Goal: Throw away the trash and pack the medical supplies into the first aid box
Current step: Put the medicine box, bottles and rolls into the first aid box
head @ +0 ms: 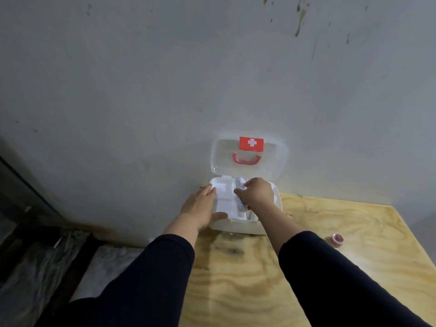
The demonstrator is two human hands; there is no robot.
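Observation:
A white first aid box (238,226) stands open against the wall, its clear lid (273,161) upright with a red cross label and red handle. My left hand (200,205) lies flat on the box's left rim, thumb against the front edge, fingers apart. Over the box's middle, my right hand (256,193) has its fingers pinched on a white printed tube or packet (240,185) that lies inside the box. The hand hides most of that item and the right compartments.
A small round pink-red jar (337,240) sits on the plywood table (259,279) to the right of the box. The table's left edge drops to a dark floor with grey plastic sheeting (47,267). A stained grey wall stands behind.

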